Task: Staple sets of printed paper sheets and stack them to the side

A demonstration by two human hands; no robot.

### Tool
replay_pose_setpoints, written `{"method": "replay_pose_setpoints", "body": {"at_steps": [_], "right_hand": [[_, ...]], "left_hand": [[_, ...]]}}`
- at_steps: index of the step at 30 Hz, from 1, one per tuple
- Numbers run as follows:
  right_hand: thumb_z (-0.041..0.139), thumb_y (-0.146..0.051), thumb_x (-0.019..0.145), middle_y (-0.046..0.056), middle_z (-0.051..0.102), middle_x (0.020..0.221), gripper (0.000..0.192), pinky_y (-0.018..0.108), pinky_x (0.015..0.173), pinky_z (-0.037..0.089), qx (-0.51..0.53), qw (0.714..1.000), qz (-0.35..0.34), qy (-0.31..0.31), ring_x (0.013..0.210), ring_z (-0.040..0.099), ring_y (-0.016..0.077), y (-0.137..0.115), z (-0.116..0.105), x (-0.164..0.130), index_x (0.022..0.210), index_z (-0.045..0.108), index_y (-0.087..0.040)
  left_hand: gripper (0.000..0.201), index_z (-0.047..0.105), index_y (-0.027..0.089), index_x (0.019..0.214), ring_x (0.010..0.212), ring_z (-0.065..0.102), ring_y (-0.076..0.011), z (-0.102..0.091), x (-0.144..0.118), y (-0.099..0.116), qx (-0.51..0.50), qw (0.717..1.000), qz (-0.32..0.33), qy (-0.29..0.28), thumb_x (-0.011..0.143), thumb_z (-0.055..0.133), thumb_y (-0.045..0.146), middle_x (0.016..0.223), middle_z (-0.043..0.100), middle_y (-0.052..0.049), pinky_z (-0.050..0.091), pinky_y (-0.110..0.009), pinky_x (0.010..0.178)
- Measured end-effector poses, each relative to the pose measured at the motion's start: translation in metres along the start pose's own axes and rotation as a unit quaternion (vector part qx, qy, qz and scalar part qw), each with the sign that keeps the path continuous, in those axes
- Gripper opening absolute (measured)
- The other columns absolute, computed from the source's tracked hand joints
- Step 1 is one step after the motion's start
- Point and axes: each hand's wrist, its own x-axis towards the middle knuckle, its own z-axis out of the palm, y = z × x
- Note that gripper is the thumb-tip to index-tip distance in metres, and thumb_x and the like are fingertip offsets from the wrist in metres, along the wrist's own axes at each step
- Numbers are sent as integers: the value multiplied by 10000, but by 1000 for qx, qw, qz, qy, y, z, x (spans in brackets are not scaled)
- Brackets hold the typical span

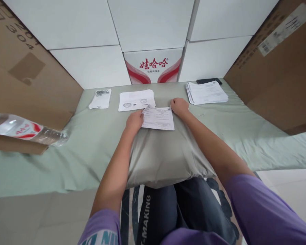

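Observation:
A printed paper form (158, 118) lies between my two hands on the green cloth. My left hand (134, 121) is closed on the form's left edge, where a corner curls up. At the form's upper right corner, my right hand (179, 106) is curled with its fingers pressed together on the paper. Just behind my left hand is a stack of white papers (136, 98) with round stamps printed on the top sheet. Beyond my right hand sits a thicker pile of printed forms (206, 92). The fingertips of both hands are partly hidden.
A small white sheet with dark metal bits (101, 98) lies at the back left. Behind the right pile rests a dark phone-like object (209, 81). A water bottle (28, 130) lies at left; cardboard boxes (277, 75) flank the cloth-covered surface (91, 149). White cartons (153, 66) stand behind.

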Motion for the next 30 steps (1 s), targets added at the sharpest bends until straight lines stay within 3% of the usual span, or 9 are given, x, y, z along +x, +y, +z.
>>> {"method": "replay_pose_setpoints", "body": {"at_steps": [22, 30], "right_hand": [[344, -279, 1040, 247, 716, 1208, 464, 412, 932, 486, -18, 999, 37, -10, 1142, 687, 342, -4, 1, 6, 1156, 752, -93], [357, -272, 1028, 233, 736, 1175, 463, 371, 862, 485, -27, 999, 47, 1, 1081, 702, 308, -6, 2, 7, 1162, 762, -91]], "left_hand": [[421, 674, 224, 1308, 1182, 668, -329, 4, -2, 8, -13, 999, -29, -18, 1004, 386, 268, 1231, 735, -150, 512, -442, 985], [411, 670, 209, 1302, 1198, 663, -325, 3, -3, 9, -19, 999, -23, -20, 1008, 386, 258, 1260, 724, -152, 507, -439, 996]]}}
